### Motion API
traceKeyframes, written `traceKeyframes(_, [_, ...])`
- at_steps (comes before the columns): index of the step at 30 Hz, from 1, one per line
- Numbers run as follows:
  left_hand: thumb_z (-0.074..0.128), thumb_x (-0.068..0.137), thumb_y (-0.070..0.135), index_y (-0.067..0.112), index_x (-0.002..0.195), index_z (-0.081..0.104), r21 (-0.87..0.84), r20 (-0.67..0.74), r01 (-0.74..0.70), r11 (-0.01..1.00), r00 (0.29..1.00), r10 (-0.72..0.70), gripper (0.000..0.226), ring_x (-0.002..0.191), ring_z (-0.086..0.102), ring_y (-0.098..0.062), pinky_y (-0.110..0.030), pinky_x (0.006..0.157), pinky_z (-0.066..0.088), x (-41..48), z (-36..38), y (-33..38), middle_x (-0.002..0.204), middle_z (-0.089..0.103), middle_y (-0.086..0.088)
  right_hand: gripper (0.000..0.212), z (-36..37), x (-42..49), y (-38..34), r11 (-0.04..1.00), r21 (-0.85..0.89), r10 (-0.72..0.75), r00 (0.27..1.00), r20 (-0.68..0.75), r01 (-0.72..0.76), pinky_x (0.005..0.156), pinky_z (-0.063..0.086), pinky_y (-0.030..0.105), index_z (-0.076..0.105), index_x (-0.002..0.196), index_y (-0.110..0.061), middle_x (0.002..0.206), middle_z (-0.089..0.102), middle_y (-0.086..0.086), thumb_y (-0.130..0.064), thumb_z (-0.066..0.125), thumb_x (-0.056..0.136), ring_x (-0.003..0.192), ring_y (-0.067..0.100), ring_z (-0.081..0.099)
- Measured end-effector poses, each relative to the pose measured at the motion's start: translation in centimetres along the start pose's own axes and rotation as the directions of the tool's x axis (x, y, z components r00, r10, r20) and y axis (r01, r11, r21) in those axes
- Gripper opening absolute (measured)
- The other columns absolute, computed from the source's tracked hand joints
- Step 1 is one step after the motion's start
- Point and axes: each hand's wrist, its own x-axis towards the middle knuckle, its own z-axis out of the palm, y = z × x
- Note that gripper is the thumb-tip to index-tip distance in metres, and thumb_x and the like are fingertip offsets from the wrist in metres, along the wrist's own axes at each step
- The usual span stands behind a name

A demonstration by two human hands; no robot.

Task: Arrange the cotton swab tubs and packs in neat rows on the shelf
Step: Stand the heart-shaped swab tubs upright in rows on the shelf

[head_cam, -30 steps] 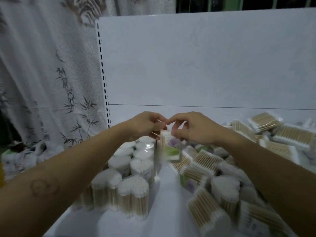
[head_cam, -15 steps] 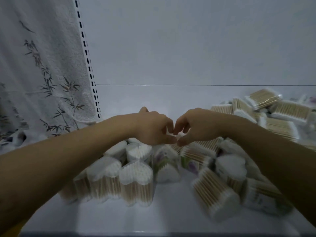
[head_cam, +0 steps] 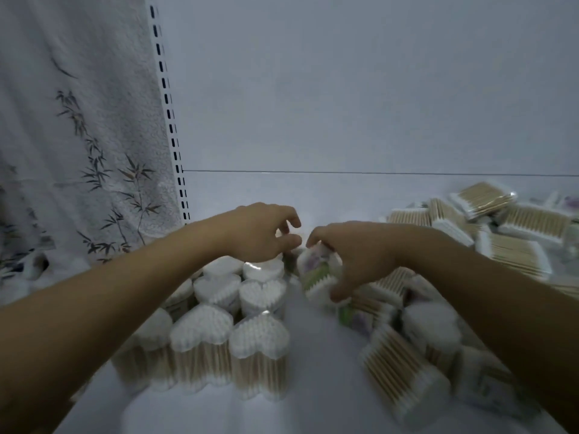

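Spanning the lower part of the view was a white shelf point(head_cam: 313, 355), backed by a plain white panel point(head_cam: 344, 89) with a thin horizontal seam across it. A slotted upright point(head_cam: 170, 130) ran along the panel's left edge, and beside that hung a pale curtain point(head_cam: 78, 136) printed with bamboo sprigs.

On the shelf's left side stood heart-shaped tubs point(head_cam: 260, 339) of cotton swabs, upright and touching one another in rows, white tips up and wooden stems showing through the clear walls. To the right lay a loose heap of flat packs point(head_cam: 517, 255), tilted and overlapping at odd angles; its nearer part was blurred.

The right hand point(head_cam: 360, 255) gripped one labelled tub point(head_cam: 316, 270) between curled fingers and thumb. That tub was tilted, with a purple and green label, just right of the back rows. The left hand point(head_cam: 257, 233) hovered over the rear tubs, fingers loosely curled, nothing visibly held.
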Motion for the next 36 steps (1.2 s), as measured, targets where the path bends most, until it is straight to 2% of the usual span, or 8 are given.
traceKeyframes(6, [0.061,0.083,0.059,0.034,0.138,0.042,-0.552,-0.109,0.029,0.833,0.988,-0.107,0.063,0.094,0.067,-0.012,-0.029,0.076,0.056,0.8,-1.1,1.1,0.111,0.065,0.009,0.100,-1.2,-0.4,1.2,0.996,-0.042,0.050,0.904,-0.425,-0.074,0.087,0.046,0.033,0.023,0.145,-0.023,0.134,0.037,0.000,-0.043,0.082,0.067,0.114,0.018,0.045])
traceKeyframes(12, [0.080,0.078,0.034,0.026,0.120,0.059,-0.627,-0.240,-0.057,0.777,0.963,-0.123,0.048,0.056,0.060,0.005,-0.011,0.050,0.044,2.4,-0.8,2.2,0.087,0.066,0.007,0.113,-0.9,0.2,0.8,0.994,-0.106,-0.027,0.813,-0.582,-0.042,0.105,0.032,0.032,0.003,0.155,-0.016,0.150,0.031,0.002,-0.053,0.073,0.075,0.134,0.019,0.033])
traceKeyframes(15, [0.083,0.074,0.028,0.027,0.114,0.062,-0.588,-0.292,-0.045,0.808,0.943,-0.160,0.045,0.062,0.061,-0.001,-0.014,0.055,0.044,2.7,-0.5,1.9,0.088,0.065,0.008,0.121,-0.4,0.4,2.1,0.980,-0.098,0.103,0.861,-0.498,-0.173,0.104,0.033,0.034,-0.001,0.155,-0.014,0.149,0.030,0.005,-0.060,0.074,0.072,0.132,0.021,0.036])
traceKeyframes(17, [0.083,0.074,0.027,0.027,0.111,0.057,-0.525,-0.330,-0.024,0.850,0.927,-0.178,0.045,0.072,0.062,-0.011,-0.020,0.061,0.047,2.6,-0.6,1.4,0.093,0.064,0.003,0.103,0.0,0.9,3.1,0.940,-0.228,0.156,0.915,-0.371,-0.253,0.104,0.034,0.037,0.023,0.152,-0.015,0.146,0.038,0.005,-0.063,0.070,0.074,0.128,0.023,0.041])
traceKeyframes(19, [0.082,0.073,0.026,0.028,0.110,0.053,-0.442,-0.342,0.003,0.897,0.924,-0.171,0.047,0.079,0.060,-0.019,-0.027,0.065,0.046,2.5,-0.8,1.1,0.102,0.060,-0.003,0.073,0.4,1.2,3.2,0.934,-0.302,0.121,0.965,-0.231,-0.189,0.104,0.032,0.037,0.046,0.140,-0.025,0.138,0.049,0.000,-0.062,0.064,0.080,0.124,0.020,0.046])
traceKeyframes(23, [0.080,0.075,0.027,0.040,0.129,0.046,-0.358,-0.232,0.029,0.933,0.965,-0.119,0.066,0.082,0.051,-0.009,-0.018,0.065,0.040,2.3,-0.7,0.9,0.113,0.043,-0.003,0.055,1.8,2.0,1.7,0.964,-0.245,0.105,0.994,0.008,-0.099,0.118,0.013,0.045,0.051,0.136,-0.036,0.140,0.051,-0.004,-0.059,0.056,0.087,0.135,0.019,0.040])
traceKeyframes(25, [0.079,0.076,0.027,0.042,0.134,0.045,-0.340,-0.195,0.041,0.939,0.974,-0.113,0.070,0.088,0.054,-0.015,-0.021,0.073,0.042,2.5,-0.6,1.0,0.115,0.039,-0.002,0.047,2.1,2.4,1.6,0.959,-0.271,0.116,0.989,0.089,-0.088,0.114,0.022,0.048,0.056,0.132,-0.038,0.135,0.056,-0.004,-0.057,0.050,0.089,0.129,0.023,0.045])
traceKeyframes(36, [0.077,0.072,0.042,0.032,0.126,0.048,0.137,-0.090,0.043,0.990,0.996,-0.031,0.062,0.094,0.050,-0.019,-0.033,0.081,0.046,4.1,2.3,2.8,0.103,0.046,0.004,0.051,2.3,1.5,3.6,0.974,-0.209,0.119,0.982,0.150,-0.086,0.101,0.041,0.037,0.060,0.128,-0.030,0.128,0.060,-0.001,-0.059,0.038,0.092,0.116,0.022,0.054])
